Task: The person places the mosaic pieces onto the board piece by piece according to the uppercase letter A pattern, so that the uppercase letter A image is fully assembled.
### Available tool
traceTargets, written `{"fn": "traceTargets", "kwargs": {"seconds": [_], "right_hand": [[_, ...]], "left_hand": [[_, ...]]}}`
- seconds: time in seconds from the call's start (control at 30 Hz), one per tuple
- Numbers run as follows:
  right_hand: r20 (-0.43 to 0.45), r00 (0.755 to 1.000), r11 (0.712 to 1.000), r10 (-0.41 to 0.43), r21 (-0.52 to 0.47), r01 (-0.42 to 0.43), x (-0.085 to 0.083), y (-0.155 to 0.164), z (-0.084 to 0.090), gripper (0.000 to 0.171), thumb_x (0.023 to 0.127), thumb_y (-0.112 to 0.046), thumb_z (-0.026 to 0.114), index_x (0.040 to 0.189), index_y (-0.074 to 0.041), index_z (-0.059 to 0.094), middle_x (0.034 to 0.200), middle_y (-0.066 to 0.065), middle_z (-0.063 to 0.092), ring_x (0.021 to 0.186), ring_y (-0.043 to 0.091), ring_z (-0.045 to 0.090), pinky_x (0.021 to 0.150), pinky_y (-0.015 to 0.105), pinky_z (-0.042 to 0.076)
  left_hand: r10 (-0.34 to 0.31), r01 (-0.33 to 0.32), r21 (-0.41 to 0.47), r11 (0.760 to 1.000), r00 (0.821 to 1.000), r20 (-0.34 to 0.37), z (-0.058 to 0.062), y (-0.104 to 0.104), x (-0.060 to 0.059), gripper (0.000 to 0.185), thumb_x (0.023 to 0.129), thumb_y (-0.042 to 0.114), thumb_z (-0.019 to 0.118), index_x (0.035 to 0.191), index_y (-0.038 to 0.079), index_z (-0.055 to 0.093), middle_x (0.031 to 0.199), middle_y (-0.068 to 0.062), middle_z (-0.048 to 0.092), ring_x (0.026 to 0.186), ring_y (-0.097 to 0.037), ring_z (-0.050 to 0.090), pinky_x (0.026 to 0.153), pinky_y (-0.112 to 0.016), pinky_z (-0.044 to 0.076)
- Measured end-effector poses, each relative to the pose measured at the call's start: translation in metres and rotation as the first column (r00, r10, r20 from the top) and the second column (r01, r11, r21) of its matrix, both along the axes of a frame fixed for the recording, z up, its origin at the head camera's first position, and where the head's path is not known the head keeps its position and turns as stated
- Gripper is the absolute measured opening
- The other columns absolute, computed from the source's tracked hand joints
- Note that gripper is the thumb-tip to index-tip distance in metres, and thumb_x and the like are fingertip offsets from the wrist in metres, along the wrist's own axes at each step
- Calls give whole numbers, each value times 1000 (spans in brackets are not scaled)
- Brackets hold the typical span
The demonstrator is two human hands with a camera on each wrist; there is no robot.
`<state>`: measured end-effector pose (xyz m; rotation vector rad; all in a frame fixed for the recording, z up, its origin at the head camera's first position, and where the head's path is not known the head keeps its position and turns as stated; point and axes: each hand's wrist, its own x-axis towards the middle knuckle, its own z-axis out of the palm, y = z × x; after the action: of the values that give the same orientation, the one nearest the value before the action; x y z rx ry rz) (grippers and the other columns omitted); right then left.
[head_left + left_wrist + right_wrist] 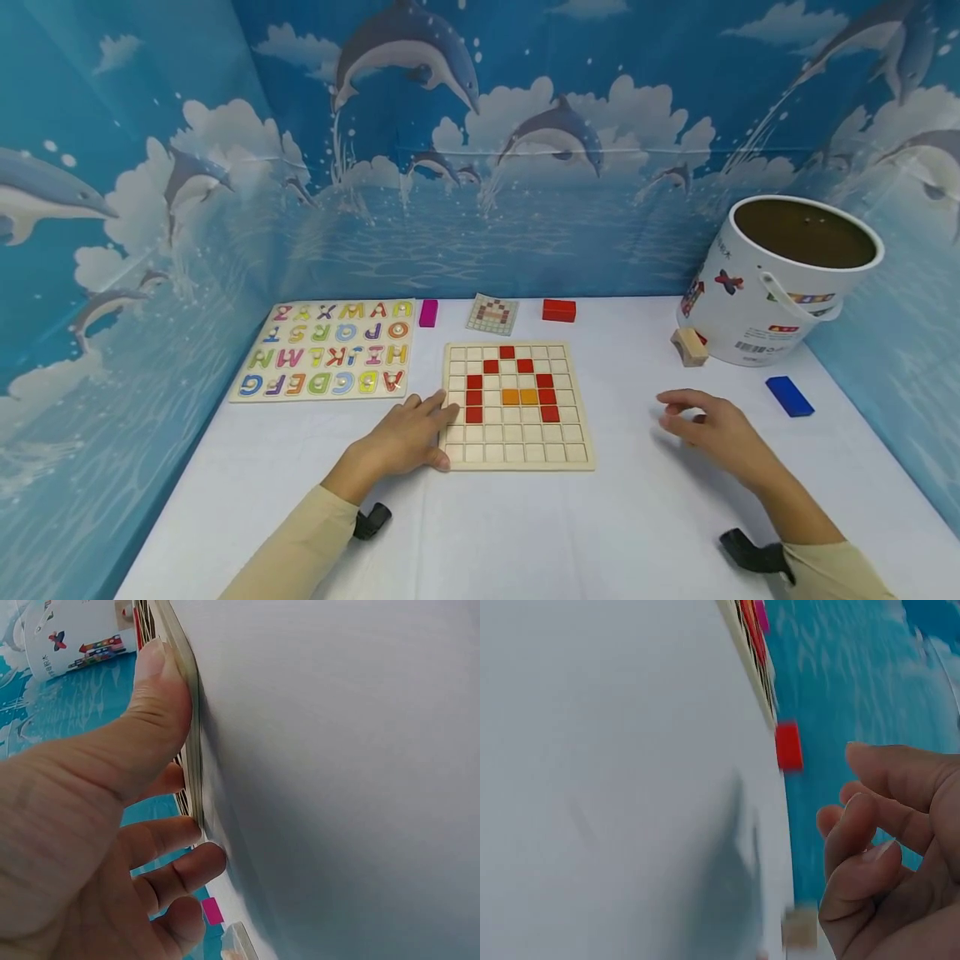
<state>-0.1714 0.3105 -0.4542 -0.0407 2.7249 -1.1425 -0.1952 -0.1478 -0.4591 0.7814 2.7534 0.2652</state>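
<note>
A wooden grid board [517, 462] lies at mid-table. Red tiles [474, 397] form an arch on it, with two orange tiles [519, 397] between the sides. My left hand [408, 433] rests on the board's left edge, the thumb at its near left corner and the fingers spread. In the left wrist view the thumb [161, 697] lies along the board's rim [193, 735]. Raised over the cloth right of the board, my right hand [712, 429] holds nothing. Its fingers [855, 832] are loosely bent, as the right wrist view shows.
An alphabet puzzle board [322, 350] lies at left. Along the back are a magenta block [428, 313], a small pattern card [492, 314] and a red block [558, 311]. A white bucket [757, 308], a natural wood block [690, 347] and a blue block [790, 397] stand at right.
</note>
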Motion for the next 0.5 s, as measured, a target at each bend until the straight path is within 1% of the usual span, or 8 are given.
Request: {"fn": "traceTargets", "kwargs": {"seconds": [0.1, 0.23, 0.3, 0.37, 0.5], "right_hand": [[35, 997, 996, -69, 50, 68, 10, 41, 0, 66, 101, -48, 61, 147, -3, 49, 131, 22, 57, 92, 25, 61, 70, 32, 52], [43, 988, 982, -146, 127, 140, 20, 78, -2, 73, 100, -52, 60, 147, 1, 46, 136, 30, 51, 94, 28, 63, 69, 32, 53], [51, 984, 976, -173, 146, 164, 24, 88, -4, 75, 99, -52, 60, 147, 3, 44, 137, 33, 49, 93, 28, 63, 68, 32, 53], [68, 981, 974, -181, 150, 169, 25, 95, -6, 78, 98, -53, 61, 148, 4, 43, 137, 35, 48, 92, 28, 62, 67, 33, 52], [101, 982, 979, -160, 143, 145, 25, 99, -12, 79, 98, -51, 63, 150, 5, 40, 137, 35, 48, 94, 29, 60, 67, 33, 52]], "left_hand": [[6, -6, -2, 1000, 1000, 9, 0, 0, 1, 87, 81, 46, 80, 154, 12, 46, 164, -16, 33, 136, -35, 42, 110, -54, 37], [12, -12, -14, 1000, 1000, 6, 0, 0, 1, 88, 81, 47, 80, 154, 13, 46, 164, -16, 33, 138, -35, 41, 111, -54, 37], [8, -8, -14, 1000, 1000, 2, -1, 0, 0, 88, 81, 47, 80, 154, 13, 46, 164, -16, 33, 137, -35, 41, 110, -54, 37], [3, -3, -14, 1000, 1000, -2, -1, 0, 0, 88, 80, 47, 80, 154, 12, 46, 164, -16, 33, 137, -35, 41, 110, -54, 37], [-4, 4, -15, 1000, 1000, -4, -1, 2, 0, 88, 81, 48, 79, 154, 13, 46, 164, -16, 33, 137, -35, 42, 110, -54, 37]]}}
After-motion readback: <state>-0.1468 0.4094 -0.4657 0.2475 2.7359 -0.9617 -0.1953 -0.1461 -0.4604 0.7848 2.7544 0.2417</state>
